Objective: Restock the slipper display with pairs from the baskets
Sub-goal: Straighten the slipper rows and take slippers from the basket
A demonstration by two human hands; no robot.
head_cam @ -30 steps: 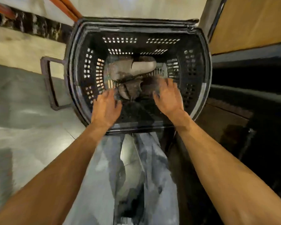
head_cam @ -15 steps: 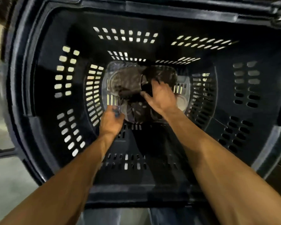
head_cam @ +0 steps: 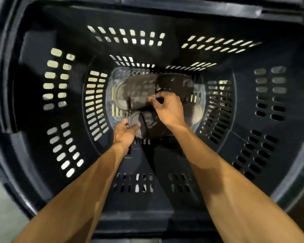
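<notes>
Left hand (head_cam: pixel 125 132) has slid in from the left since half a second ago, and its thumb now sits over the round grey end of the near slipper (head_cam: pixel 135 120) instead of hanging beside it. Right hand (head_cam: pixel 168 109) is in pretty much the same spot as before, maybe a touch deeper. So the grips: the left one is narrow, thumb on top and fingers tucked under the near slipper's edge, pinching it. The right one has its fingers curled in where the dark strap meets the grey sole of the far slipper (head_cam: pixel 139 92), and it looks like it's hooked on that strap. Makes sense to me, since the strap is the easiest thing to grab on a slide when you're reaching straight down. All the slippers are at the very bottom of the basket (head_cam: pixel 270 155), bunched in the middle. That's why both arms are stretched so far in. There's another pale heel (head_cam: pixel 194 111) poking out to the right, under the right wrist, and some clear wrap (head_cam: pixel 119 74) around the far-left edge of the pile. I can't tell whether each pair is bagged or it's just one loose sheet. My guess is one slipper per hand gets lifted out as a pair, but nothing has left the basket floor yet. The display isn't in view at all, so the restock has barely started on this pair.
</notes>
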